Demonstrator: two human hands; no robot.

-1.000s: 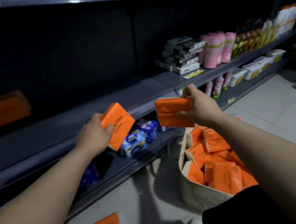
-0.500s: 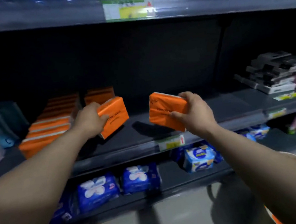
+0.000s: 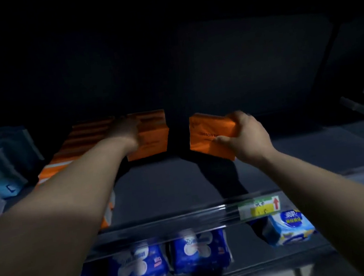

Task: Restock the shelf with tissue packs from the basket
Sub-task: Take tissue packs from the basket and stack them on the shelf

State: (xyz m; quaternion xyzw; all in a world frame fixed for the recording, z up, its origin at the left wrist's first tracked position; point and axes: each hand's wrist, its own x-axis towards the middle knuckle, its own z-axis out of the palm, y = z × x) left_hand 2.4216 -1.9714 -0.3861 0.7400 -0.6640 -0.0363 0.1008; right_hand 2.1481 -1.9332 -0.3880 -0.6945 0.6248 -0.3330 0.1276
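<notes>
Right hand (image 3: pixel 243 137) gripped a tissue pack (image 3: pixel 208 136) left of its knuckles above the shelf (image 3: pixel 178 184), while the blurred left hand (image 3: pixel 128 133), grip unclear, touched a second pack (image 3: pixel 152 141).

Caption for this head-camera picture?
Left hand holds an orange pack against the stocked row; right hand grips a second pack.

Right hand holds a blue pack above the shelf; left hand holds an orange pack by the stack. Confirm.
Not quite. The head view shows the right hand holding an orange pack, not a blue one. The rest stands: above the shelf, with the left hand holding the other pack by the stack.
</notes>
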